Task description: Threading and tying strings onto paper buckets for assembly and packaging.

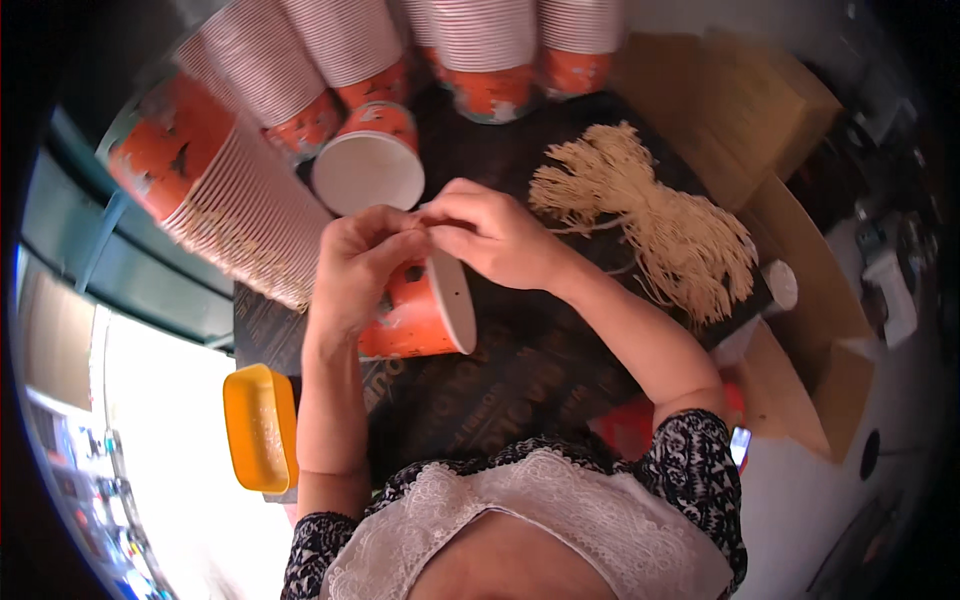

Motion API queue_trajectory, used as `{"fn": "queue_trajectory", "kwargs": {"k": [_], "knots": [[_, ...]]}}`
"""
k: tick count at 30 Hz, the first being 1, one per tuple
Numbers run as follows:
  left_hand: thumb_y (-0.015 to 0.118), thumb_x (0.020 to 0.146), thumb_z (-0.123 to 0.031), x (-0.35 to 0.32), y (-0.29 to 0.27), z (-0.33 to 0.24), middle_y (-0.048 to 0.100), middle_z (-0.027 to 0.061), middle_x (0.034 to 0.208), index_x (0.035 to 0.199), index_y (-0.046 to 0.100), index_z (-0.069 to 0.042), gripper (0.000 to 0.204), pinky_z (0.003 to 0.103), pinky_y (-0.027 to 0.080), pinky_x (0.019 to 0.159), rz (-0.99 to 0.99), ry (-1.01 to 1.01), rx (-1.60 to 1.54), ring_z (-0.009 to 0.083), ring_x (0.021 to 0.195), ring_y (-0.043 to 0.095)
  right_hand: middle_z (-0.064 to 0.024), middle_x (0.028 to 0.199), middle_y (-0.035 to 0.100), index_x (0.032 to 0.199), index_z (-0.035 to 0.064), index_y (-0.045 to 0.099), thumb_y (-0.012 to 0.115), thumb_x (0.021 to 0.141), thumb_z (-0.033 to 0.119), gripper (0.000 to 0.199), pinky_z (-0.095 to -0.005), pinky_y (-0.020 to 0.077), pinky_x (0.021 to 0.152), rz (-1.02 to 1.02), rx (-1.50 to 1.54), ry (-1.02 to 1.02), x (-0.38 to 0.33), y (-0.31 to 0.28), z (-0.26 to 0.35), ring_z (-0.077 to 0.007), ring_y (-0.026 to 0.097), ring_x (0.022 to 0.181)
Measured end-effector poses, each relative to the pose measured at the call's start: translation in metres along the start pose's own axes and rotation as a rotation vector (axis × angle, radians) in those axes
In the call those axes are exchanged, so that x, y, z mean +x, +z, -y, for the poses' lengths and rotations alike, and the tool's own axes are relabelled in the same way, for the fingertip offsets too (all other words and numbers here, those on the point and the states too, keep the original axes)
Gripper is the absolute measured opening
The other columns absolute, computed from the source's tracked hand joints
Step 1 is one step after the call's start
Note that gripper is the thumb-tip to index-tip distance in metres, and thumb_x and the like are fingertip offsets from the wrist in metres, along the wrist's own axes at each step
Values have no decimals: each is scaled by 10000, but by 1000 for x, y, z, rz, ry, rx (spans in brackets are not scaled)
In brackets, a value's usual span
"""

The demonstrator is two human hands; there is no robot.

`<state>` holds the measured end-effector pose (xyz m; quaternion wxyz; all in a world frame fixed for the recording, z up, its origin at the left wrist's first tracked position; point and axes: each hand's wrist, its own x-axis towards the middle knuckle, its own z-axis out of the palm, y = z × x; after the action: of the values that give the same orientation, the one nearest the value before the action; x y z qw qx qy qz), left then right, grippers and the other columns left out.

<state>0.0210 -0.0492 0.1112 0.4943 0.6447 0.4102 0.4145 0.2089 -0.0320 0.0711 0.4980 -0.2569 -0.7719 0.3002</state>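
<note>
Yellow plastic forms the near-left tub [240,400], perhaps kept close for reaching. The left hand [357,262] presses thumb and forefinger together above the central orange cup [412,318], tipped sideways, probably for access. The right hand's [505,240] fingertips pinch alongside; whatever they grip is indistinguishable. Rightward lies bundled cream cord [650,220], seemingly within reach.
</note>
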Motion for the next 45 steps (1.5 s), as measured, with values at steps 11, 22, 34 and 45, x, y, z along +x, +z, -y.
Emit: {"fn": "queue_trajectory", "kwargs": {"k": [11, 22, 34, 45], "knots": [[614, 899, -40, -6, 65, 21, 615, -2, 735, 902, 641, 20, 66, 151, 339, 519, -62, 102, 9, 23, 585, 473, -144, 797, 606, 807, 1, 665, 672, 741, 57, 87, -379, 494, 678, -295, -30, -215, -59, -27, -16, -301, 626, 758], [612, 879, -55, -12, 56, 12, 580, -21, 657, 824, 642, -16, 73, 172, 306, 457, -126, 57, 33, 24, 510, 424, -165, 826, 588, 808, 0, 589, 630, 800, 56, 70, -409, 485, 680, -268, -27, -183, -43, -6, -18, -347, 610, 793], [641, 863, 2, -5, 19, 8, 657, 50, 762, 844, 624, 27, 36, 208, 455, 604, -3, 47, -130, 68, 658, 575, -101, 866, 565, 881, -13, 548, 541, 914, 17, 46, -304, 467, 715, -150, -18, -14, -24, -5, 3, -193, 579, 786], [637, 855, 21, -3, 19, 0, 670, 58, 796, 861, 623, 29, 17, 204, 476, 648, 43, 28, -104, 70, 705, 600, -86, 868, 546, 876, -13, 530, 561, 906, -3, 44, -295, 462, 706, -111, 7, -47, -21, -4, 1, -172, 559, 783]]}}
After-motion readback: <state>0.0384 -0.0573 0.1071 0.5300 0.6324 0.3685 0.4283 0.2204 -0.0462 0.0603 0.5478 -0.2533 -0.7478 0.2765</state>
